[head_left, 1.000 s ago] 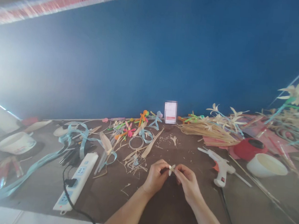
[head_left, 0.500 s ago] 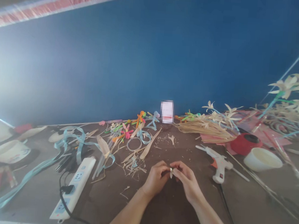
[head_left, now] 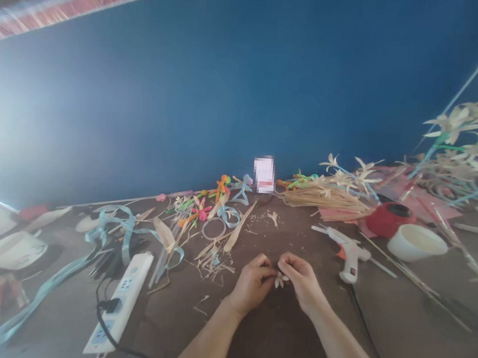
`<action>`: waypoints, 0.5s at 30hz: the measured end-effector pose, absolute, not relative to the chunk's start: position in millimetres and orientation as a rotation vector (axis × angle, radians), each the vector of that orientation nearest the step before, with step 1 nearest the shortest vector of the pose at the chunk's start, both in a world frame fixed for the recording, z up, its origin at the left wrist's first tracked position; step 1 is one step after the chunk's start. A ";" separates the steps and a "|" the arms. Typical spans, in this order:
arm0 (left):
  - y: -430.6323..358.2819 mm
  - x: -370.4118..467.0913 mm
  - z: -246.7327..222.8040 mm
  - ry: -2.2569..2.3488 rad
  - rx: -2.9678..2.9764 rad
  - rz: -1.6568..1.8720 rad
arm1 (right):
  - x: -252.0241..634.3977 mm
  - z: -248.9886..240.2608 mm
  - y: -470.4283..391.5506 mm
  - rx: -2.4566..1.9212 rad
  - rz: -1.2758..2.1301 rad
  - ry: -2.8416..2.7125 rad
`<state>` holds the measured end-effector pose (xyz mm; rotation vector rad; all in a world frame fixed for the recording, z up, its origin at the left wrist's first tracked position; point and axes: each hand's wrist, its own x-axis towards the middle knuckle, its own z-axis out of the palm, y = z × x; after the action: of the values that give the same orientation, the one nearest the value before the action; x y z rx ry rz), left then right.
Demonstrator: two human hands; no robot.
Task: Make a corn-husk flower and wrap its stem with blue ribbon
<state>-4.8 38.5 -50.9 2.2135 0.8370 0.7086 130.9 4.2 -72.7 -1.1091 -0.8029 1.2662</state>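
A small pale flower (head_left: 281,281) with narrow petals, like those of dried husk, hangs low between my two hands above the dark table. My left hand (head_left: 253,286) is closed, pinching it near its base from the left side. On the right, my right hand (head_left: 302,281) is also closed, with thumb and fingers pressed together at the flower's upper end. Fingertips cover the part where the flower is gripped. Beyond the hands lies another small husk flower (head_left: 273,219) among pale scraps.
A glue gun (head_left: 349,255) lies to the right, its cord running forward. Behind it stand a white cup (head_left: 416,243) and a red round object (head_left: 390,219). At left are a power strip (head_left: 121,302), blue ribbon (head_left: 60,275) and husk strips (head_left: 216,261). A blue wall (head_left: 229,90) rises behind.
The small flower has turned so its petals spread more into view below my fingers. My right fingers have shifted slightly upward. The whole view has tilted a little.
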 end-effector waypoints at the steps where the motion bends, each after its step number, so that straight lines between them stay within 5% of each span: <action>1: 38.5 -4.8 -51.2 0.839 2.209 0.711 | 131.4 -71.9 3.9 -1.104 1.271 -0.813; 15: 40.1 -4.1 -53.5 0.830 2.214 0.721 | 134.0 -68.8 1.7 -1.119 1.262 -0.984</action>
<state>-4.1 40.1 -53.5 2.2143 0.8299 0.7210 134.0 1.7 -68.8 -1.1188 -0.9842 1.2621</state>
